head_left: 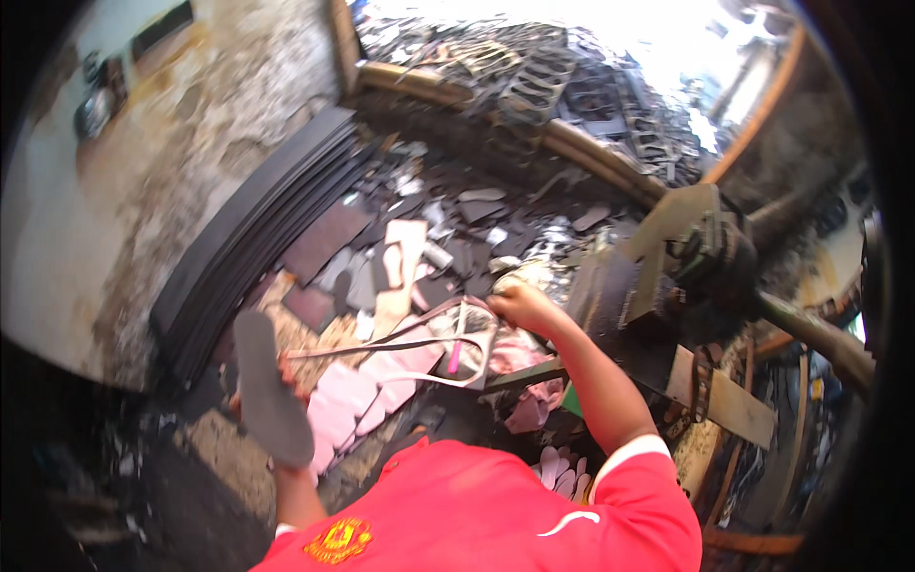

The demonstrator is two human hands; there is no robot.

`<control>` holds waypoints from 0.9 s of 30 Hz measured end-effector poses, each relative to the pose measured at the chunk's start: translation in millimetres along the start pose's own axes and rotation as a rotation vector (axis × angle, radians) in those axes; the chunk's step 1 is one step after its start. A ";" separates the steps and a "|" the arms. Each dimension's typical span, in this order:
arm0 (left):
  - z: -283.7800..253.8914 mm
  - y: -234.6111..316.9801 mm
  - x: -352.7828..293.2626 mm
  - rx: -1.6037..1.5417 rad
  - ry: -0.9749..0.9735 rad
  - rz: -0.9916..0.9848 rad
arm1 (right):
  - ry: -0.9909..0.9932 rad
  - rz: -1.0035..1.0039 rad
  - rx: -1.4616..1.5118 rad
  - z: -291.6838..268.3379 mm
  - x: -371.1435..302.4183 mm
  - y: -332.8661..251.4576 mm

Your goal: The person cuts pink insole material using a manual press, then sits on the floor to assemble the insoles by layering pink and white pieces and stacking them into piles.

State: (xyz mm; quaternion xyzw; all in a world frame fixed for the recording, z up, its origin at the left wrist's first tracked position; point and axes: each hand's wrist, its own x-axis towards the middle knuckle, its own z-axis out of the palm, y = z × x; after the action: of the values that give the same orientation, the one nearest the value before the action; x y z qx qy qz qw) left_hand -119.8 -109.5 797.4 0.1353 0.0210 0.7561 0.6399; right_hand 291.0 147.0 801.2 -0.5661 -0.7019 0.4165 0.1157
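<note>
My left hand is closed around a dark grey shoe sole, which stands nearly upright and hides most of the palm and fingers. Further right, my right hand grips the corner of an open frame of thin looped bands, perhaps a cutting die. One long band of it stretches left toward my left hand; whether they touch I cannot tell. Beneath the frame lie overlapping pink sheets. Pale sole-shaped cutouts lie beyond it.
Long dark sheets are stacked along the left wall. A heavy machine stands at right, beside a wooden board. Scraps litter the far floor. Metal frames pile up beyond a wooden beam. Small pink soles lie near my body.
</note>
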 end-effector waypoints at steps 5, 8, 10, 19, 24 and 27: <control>-7.0 2.7 20.9 0.174 -0.110 -0.264 | 0.976 -0.546 0.955 -252.3 101.3 -32.6; 4.5 -24.8 51.7 0.480 0.237 -0.224 | 1.135 -0.353 0.901 -326.4 53.5 -56.6; -25.2 -32.6 85.4 0.785 0.261 -0.251 | 1.043 -0.476 0.576 -284.4 31.7 -56.7; 24.3 -266.8 149.9 1.503 -1.067 -0.473 | 0.559 -0.162 0.494 52.8 -149.2 -2.4; 67.1 -404.8 32.3 1.364 -1.347 -0.499 | 1.431 0.549 0.264 66.1 -258.4 71.2; 74.0 -456.1 -66.0 1.184 -1.576 -0.262 | 1.600 0.856 0.209 89.4 -362.5 100.4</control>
State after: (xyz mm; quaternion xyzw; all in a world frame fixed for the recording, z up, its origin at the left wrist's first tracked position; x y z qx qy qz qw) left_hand 345.6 -102.0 763.4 0.8933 -0.0216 0.2411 0.3787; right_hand 424.8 -215.4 785.5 -0.8845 -0.1010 -0.0316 0.4543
